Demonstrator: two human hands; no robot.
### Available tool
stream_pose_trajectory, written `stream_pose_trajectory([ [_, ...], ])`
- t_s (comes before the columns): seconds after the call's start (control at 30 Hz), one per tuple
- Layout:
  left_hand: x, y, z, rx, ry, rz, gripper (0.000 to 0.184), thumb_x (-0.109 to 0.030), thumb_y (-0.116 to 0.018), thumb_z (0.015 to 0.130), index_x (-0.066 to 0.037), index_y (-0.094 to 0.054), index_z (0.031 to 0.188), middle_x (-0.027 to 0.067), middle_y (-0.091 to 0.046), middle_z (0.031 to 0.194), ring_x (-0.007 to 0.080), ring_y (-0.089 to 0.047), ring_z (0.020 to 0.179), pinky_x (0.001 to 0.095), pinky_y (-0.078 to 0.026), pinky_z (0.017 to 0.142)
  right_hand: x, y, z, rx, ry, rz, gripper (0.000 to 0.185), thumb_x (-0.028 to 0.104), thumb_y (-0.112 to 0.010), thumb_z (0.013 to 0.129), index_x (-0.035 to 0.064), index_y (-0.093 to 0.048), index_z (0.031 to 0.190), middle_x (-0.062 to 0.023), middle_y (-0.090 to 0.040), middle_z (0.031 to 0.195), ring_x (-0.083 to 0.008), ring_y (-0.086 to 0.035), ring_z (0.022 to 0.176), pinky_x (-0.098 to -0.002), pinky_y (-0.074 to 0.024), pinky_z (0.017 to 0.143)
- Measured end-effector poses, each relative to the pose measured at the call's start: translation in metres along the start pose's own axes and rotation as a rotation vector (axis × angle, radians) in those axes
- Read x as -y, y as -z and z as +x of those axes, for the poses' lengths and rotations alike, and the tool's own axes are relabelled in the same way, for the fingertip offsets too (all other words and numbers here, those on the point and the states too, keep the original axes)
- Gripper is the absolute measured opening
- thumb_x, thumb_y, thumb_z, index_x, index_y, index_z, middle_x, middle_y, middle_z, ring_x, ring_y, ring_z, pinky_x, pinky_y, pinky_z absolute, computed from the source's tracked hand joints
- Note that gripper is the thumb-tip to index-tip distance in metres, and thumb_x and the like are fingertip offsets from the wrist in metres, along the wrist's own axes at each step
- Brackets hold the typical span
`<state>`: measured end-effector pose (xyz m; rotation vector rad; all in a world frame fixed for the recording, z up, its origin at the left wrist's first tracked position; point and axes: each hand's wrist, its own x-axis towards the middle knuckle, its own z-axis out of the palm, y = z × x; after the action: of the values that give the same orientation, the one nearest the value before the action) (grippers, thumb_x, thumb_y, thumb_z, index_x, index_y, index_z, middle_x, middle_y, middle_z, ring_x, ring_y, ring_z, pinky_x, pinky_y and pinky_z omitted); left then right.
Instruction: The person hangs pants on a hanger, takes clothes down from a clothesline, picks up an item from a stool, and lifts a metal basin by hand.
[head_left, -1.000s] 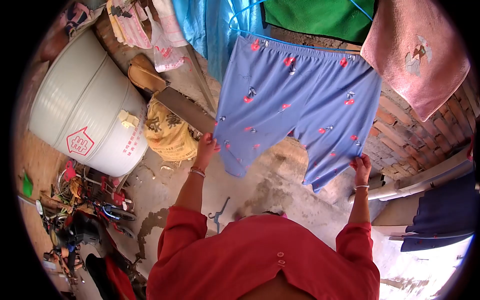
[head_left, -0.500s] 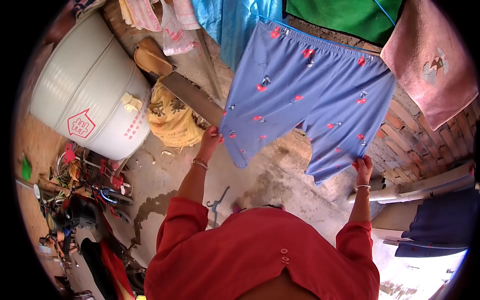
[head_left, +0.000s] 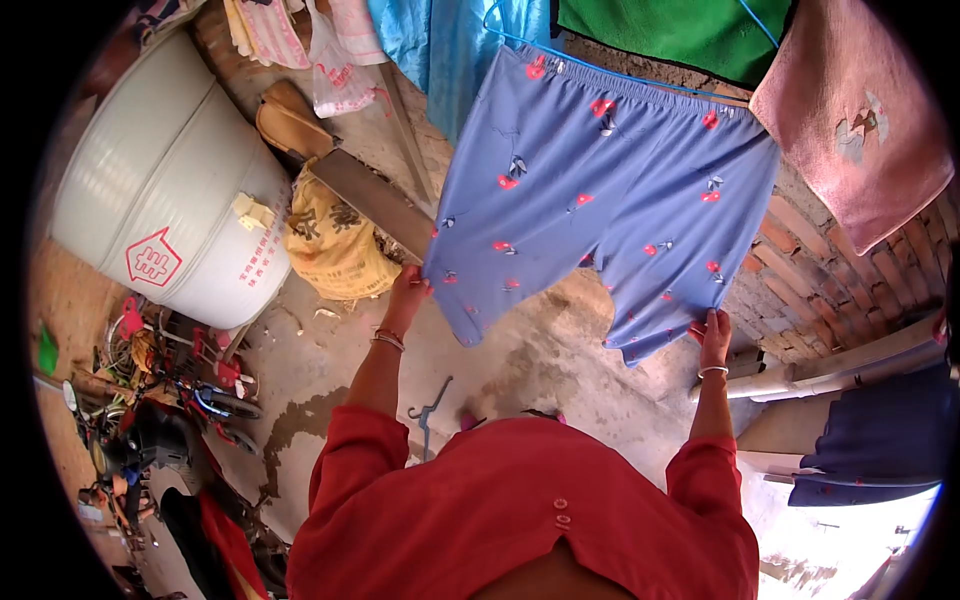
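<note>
Blue shorts (head_left: 590,190) with a red cherry print hang in front of me, their elastic waistband against a blue hanger (head_left: 620,66). My left hand (head_left: 408,290) pinches the outer edge of the left leg, low down near the hem. On the other side, my right hand (head_left: 714,335) has its fingers closed on the lower outer edge of the right leg. Between the two hands the fabric is spread wide, and the right leg's hem is creased and bunched.
A green cloth (head_left: 680,35) and a pink towel (head_left: 850,120) hang at the right, a shiny blue cloth (head_left: 460,60) at the left. A large white drum (head_left: 160,190), a yellow sack (head_left: 335,240) and bicycles (head_left: 200,400) stand left. A hanger (head_left: 428,415) lies on the floor.
My view has shifted slightly, so most things sit a little further left. Both hands keep hold of the shorts' legs, with the left hand marginally lower.
</note>
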<state>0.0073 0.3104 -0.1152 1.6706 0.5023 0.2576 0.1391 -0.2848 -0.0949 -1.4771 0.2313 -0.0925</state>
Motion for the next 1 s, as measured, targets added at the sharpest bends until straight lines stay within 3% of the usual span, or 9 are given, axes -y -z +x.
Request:
stream_pose_trajectory([
  [0.13,0.0,0.0,-0.006,-0.007,0.08,-0.07,0.011,-0.009,-0.049,0.09,-0.004,-0.05,0.101,0.0033,-0.056,0.085,0.0133,-0.06,0.076,0.0264,-0.051,0.069,0.003,-0.005,-0.011,-0.019,-0.025,-0.01,0.03,0.037,-0.048,0.092,0.0062,-0.047,0.095,-0.0039,-0.053,0.08,-0.0168,-0.063,0.06,-0.0262,-0.0524,0.045],
  [0.23,0.003,-0.003,-0.005,-0.022,0.093,-0.179,0.014,-0.007,-0.048,0.089,-0.003,-0.047,0.102,0.0064,-0.055,0.087,0.0161,-0.063,0.071,0.0265,-0.053,0.063,0.001,0.001,-0.008,-0.056,-0.028,-0.078,0.031,0.037,-0.048,0.092,0.0061,-0.047,0.094,-0.0042,-0.053,0.078,-0.0162,-0.062,0.058,-0.0261,-0.0523,0.045],
  [0.5,0.014,0.006,0.01,-0.15,0.038,0.031,0.014,-0.014,-0.053,0.088,-0.001,-0.052,0.093,0.006,-0.056,0.072,0.0124,-0.054,0.053,0.0265,-0.047,0.048,-0.011,0.016,0.016,-0.214,0.112,-0.242,0.032,0.032,-0.048,0.092,0.0019,-0.05,0.082,-0.0039,-0.049,0.059,-0.0107,-0.052,0.045,-0.0279,-0.0514,0.039],
  [0.73,0.006,-0.001,0.002,-0.173,0.042,0.057,0.014,-0.015,-0.053,0.089,-0.002,-0.053,0.096,0.0026,-0.051,0.067,0.0094,-0.05,0.053,0.0254,-0.05,0.05,-0.008,0.023,0.016,-0.196,0.135,-0.264,0.033,0.032,-0.05,0.092,0.0007,-0.051,0.082,-0.004,-0.05,0.059,-0.0104,-0.05,0.042,-0.0282,-0.0522,0.039],
  [0.83,0.015,0.002,0.009,-0.195,0.055,0.079,0.017,-0.015,-0.055,0.087,-0.001,-0.053,0.097,0.008,-0.056,0.077,0.0153,-0.057,0.061,0.0282,-0.053,0.051,-0.007,0.024,0.015,-0.155,0.146,-0.268,0.034,0.032,-0.05,0.091,0.0003,-0.051,0.08,-0.0048,-0.051,0.06,-0.0109,-0.051,0.042,-0.0287,-0.0529,0.04],
  [0.93,0.02,0.006,0.012,-0.133,0.038,0.036,0.015,-0.014,-0.054,0.087,-0.003,-0.052,0.098,0.0065,-0.056,0.078,0.0147,-0.057,0.062,0.0274,-0.053,0.053,-0.009,0.024,0.017,-0.171,0.104,-0.228,0.033,0.03,-0.051,0.091,-0.0021,-0.054,0.083,-0.0068,-0.054,0.055,-0.0138,-0.054,0.04,-0.0277,-0.049,0.038],
  [1.0,0.019,0.003,0.013,-0.115,0.066,0.016,0.012,-0.015,-0.053,0.089,-0.004,-0.052,0.095,0.0022,-0.054,0.075,0.0097,-0.052,0.058,0.0258,-0.05,0.055,-0.01,0.023,0.018,-0.169,0.116,-0.229,0.033,0.03,-0.051,0.091,-0.0018,-0.054,0.083,-0.006,-0.054,0.055,-0.0132,-0.054,0.041,-0.0274,-0.0492,0.038],
])
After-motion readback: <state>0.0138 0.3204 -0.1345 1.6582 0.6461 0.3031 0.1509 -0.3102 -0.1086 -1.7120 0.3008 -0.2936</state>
